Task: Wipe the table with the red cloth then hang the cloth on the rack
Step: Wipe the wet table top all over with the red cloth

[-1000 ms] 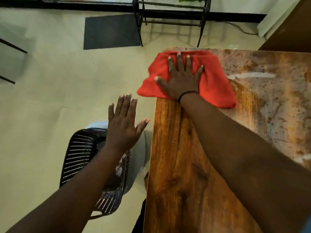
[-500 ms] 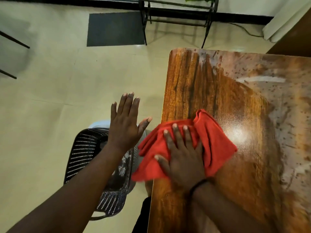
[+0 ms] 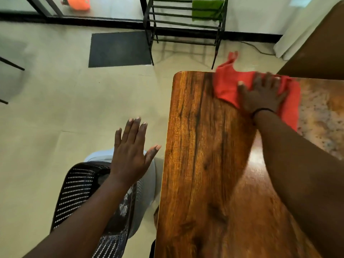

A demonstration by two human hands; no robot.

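Your right hand (image 3: 261,95) lay flat, palm down, on the red cloth (image 3: 229,86), fingers spread and pressing it against the table (image 3: 201,155) rather than gripping it. The cloth sat at the far edge of the tabletop, toward its right side, with one corner flicked up beyond the edge and another part trailing down past your wrist on the right. A thin dark band (image 3: 263,110) circled that wrist. Your left hand (image 3: 130,155) hovered off the table to the left of its edge, open with the fingers straight and close together, the thumb pointing out toward the table, and nothing in it. Beneath that hand stood a black perforated basket (image 3: 78,190) on the pale floor, with a grey rounded object beside it. The wood looked dark and glossy on the left and near part, while the right part carried a pale, speckled film (image 3: 323,116). Beyond the table, against the wall, stood the black metal rack (image 3: 184,25), well apart from the cloth, with a green cloth (image 3: 206,10) draped over its upper bars. A dark mat (image 3: 119,49) lay on the floor to the rack's left.
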